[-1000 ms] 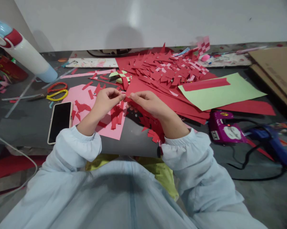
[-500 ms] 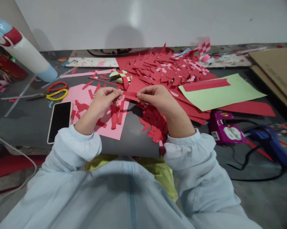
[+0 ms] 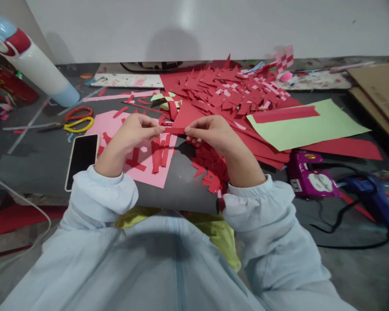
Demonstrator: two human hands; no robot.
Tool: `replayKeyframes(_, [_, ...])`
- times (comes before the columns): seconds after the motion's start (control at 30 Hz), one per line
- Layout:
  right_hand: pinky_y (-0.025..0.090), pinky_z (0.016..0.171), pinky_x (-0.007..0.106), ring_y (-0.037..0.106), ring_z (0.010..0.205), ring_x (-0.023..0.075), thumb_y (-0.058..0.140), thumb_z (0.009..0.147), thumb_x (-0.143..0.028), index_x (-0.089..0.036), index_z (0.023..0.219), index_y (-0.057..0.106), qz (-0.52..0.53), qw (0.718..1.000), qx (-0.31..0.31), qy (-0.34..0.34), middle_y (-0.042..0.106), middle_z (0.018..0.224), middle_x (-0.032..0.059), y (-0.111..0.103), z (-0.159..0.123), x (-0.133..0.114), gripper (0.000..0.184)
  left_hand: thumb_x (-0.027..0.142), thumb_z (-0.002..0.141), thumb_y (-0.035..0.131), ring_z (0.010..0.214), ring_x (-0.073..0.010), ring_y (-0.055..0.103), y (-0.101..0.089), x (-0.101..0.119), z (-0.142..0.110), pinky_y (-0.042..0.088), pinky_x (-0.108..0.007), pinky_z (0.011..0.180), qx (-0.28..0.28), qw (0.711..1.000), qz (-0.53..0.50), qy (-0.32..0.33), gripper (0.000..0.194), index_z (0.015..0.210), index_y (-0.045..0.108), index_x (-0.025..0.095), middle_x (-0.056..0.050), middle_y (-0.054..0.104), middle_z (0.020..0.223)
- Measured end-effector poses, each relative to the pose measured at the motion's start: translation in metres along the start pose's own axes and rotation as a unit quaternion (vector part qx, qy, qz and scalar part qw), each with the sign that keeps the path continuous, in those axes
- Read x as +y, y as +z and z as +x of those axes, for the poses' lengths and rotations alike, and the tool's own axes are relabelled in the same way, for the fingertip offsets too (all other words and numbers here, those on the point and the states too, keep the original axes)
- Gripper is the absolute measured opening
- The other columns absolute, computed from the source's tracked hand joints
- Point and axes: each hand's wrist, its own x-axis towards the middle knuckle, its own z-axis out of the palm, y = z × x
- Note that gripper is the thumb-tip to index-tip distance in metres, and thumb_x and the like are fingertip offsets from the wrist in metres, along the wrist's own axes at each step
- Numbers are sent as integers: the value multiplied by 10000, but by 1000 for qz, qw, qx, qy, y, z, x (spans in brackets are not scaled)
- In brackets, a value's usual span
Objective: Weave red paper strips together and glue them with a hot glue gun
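Note:
A short red paper strip (image 3: 175, 130) is stretched level between my two hands. My left hand (image 3: 141, 129) pinches its left end between thumb and fingers, and my right hand (image 3: 205, 131) pinches the right end. Below my left hand lies a pink paper sheet (image 3: 149, 177) scattered with cut red strips. Behind the hands spreads a heap of red paper pieces (image 3: 210, 90), some woven in pink and red checks. More red scraps (image 3: 213, 177) are piled by my right wrist.
Scissors (image 3: 79, 121) and a phone (image 3: 82, 162) lie left, near a tall bottle (image 3: 42, 65). On the right are a light green sheet (image 3: 285, 134), a purple box (image 3: 311, 177), a blue glue gun (image 3: 369, 198) with black cable, and cardboard (image 3: 378, 90).
The strip has turned from slightly slanted to nearly level between my hands. Both hands keep their pinch. The view has shifted slightly.

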Motion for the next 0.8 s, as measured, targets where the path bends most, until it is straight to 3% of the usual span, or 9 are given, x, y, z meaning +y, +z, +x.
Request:
replayKeyframes(0.23, [412,459,230,503,462,83,805,655,-288,-159,621,686,0,1000,4,6,662,571,28,-3,5,10,179,254,686,773,510,-116,555,-20,-7,5,392,-242,475,-37,999,17,-9,141,583,722,172,-49,638,569])
replayKeyframes(0.4, [421,451,234,537,472,100,829,628,-289,-155,617,687,6,999,24,26,669,567,44,-5,8,11,195,224,701,777,481,-125,547,-21,-6,6,374,-256,450,-53,996,16,-63,131,597,747,151,-88,653,594])
replayKeyframes(0.8, [471,464,222,595,499,111,857,558,-331,-158,625,712,7,999,21,26,705,601,50,-10,4,8,235,132,796,671,498,-61,533,-20,6,2,369,-190,485,-85,989,24,-116,167,647,742,154,-20,649,597])
